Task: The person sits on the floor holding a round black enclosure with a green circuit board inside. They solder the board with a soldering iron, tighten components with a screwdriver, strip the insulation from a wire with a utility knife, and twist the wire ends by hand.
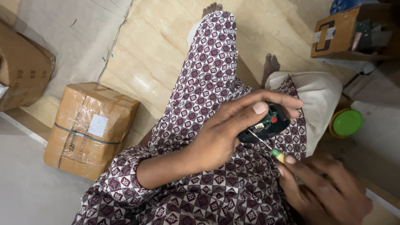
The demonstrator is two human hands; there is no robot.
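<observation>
My left hand (227,129) grips a small black device (266,123) with its casing off, so a circuit board and a red part show inside. My right hand (323,189) holds a thin screwdriver (266,146) with a green and yellow handle. Its metal tip reaches into the open device. Both hands work above my lap, which is covered by maroon and white patterned cloth (208,79).
A taped cardboard box (89,127) stands on the floor at the left, and a second box (21,71) lies at the far left. A box (339,33) holding odds and ends sits at the top right. A green-lidded container (346,123) is at the right.
</observation>
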